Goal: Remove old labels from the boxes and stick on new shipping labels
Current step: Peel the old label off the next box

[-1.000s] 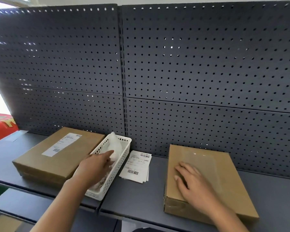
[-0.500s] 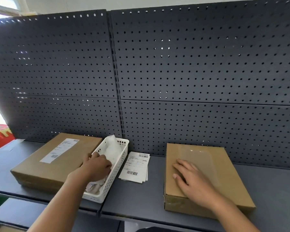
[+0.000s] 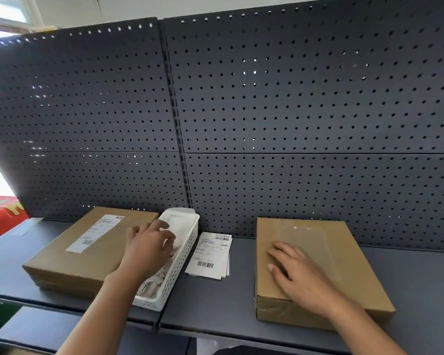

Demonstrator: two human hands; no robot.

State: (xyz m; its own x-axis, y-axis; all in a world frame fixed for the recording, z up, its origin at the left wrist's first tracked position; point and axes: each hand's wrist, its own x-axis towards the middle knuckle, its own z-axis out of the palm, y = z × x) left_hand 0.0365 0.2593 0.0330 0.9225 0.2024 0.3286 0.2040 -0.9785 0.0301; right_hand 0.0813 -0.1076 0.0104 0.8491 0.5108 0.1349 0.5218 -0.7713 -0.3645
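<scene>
Two flat cardboard boxes lie on the dark shelf [image 3: 215, 303]. The left box [image 3: 69, 262] carries a white shipping label [image 3: 95, 233] with barcodes. The right box [image 3: 344, 252] has no label, only a glossy patch [image 3: 305, 234] on top. Between them stands a white slotted basket [image 3: 187, 242] holding crumpled paper scraps, and a white sheet [image 3: 180, 221] leans at its far end. My left hand [image 3: 146, 247] hovers over the basket, fingers loosely bent, a fingertip touching that sheet. My right hand [image 3: 300, 275] rests flat on the right box. A small stack of new labels [image 3: 210, 254] lies beside the basket.
A dark perforated back panel [image 3: 292, 111] rises directly behind the shelf. A red object [image 3: 0, 216] sits past the shelf's left end. A lower shelf [image 3: 36, 329] shows beneath the front edge.
My left hand has lowered the white sheet into the basket and drawn back slightly over its left rim. My right hand has stayed flat on the right box. The view has tilted upward.
</scene>
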